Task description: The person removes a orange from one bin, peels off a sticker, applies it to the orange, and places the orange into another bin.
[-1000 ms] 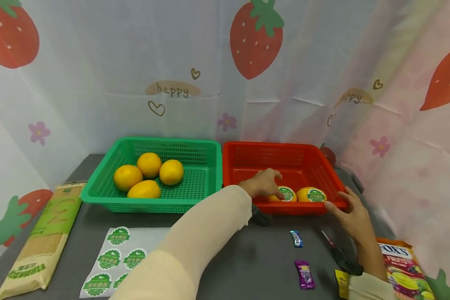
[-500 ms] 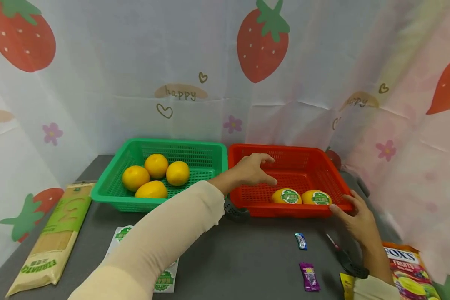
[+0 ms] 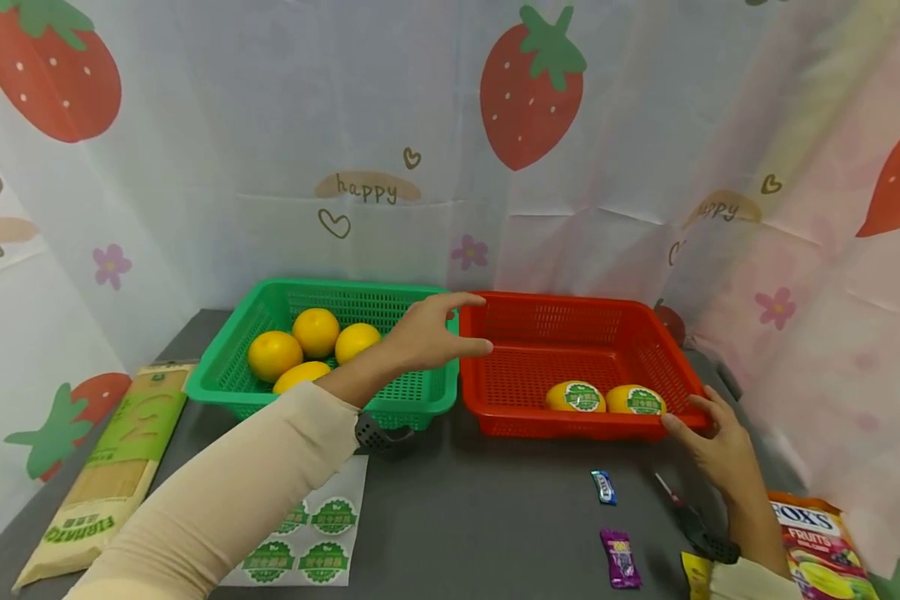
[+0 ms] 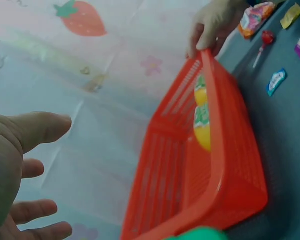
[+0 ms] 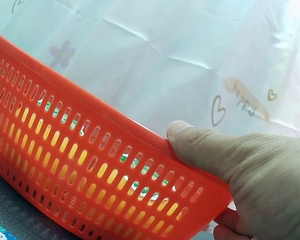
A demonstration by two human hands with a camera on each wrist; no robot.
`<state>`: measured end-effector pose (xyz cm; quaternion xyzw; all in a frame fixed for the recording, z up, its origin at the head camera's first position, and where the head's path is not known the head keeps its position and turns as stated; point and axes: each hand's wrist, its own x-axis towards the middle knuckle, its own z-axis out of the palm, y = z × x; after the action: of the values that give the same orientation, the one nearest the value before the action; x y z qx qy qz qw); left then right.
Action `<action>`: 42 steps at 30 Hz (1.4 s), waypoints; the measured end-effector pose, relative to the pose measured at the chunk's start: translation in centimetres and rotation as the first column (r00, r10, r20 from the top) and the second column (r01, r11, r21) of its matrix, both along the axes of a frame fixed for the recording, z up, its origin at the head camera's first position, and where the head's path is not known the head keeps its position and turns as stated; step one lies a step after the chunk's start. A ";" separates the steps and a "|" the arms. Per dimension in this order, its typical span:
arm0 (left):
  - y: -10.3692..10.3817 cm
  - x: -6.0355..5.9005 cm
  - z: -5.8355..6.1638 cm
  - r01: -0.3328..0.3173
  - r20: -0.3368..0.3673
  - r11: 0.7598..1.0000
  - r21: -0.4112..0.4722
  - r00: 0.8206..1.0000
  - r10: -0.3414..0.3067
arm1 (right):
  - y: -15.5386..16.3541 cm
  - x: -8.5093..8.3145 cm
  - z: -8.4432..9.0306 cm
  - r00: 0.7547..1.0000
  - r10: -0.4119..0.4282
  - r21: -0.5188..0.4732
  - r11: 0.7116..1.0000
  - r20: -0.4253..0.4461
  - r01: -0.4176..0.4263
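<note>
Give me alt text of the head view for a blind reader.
The right hand grips the near right corner of a red basket holding two stickered fruits; the empty left hand hovers over a green basket holding four orange fruits. A sticker sheet and wrapped candies lie nearer.

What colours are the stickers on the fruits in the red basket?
Green and white; the stickers show best in the head view.

A plain cream sleeve (image 3: 232,500), softly creased, covers the arm behind the person's left hand (image 3: 431,333), with a black perforated strap (image 3: 378,433) by its edge. Just behind the right hand (image 3: 723,446) I see a matching cream cuff (image 3: 753,581) and another dark band (image 3: 708,546).
</note>
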<state>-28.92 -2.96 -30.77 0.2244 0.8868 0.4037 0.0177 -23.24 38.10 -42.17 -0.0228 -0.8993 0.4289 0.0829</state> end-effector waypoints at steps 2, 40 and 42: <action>-1.2 0.4 -0.1 -0.023 -0.019 1.000 0.009 1.000 0.023 | 0.0 -0.1 0.0 1.000 -0.001 -0.004 1.000 -0.001 0.001; -22.6 5.8 -5.6 -0.416 -0.089 0.879 0.233 0.891 0.445 | -0.1 -0.2 -0.3 1.000 -0.015 -0.003 1.000 -0.004 0.015; -23.7 6.0 -6.3 -0.450 -0.056 0.872 0.193 0.882 0.468 | -0.1 -0.2 -0.4 1.000 -0.022 -0.006 1.000 0.003 0.022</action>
<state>-22.92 -26.70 -37.10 0.0282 0.8755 0.4605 -0.1434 -23.40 38.04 -42.53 -0.0335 -0.8978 0.4306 0.0860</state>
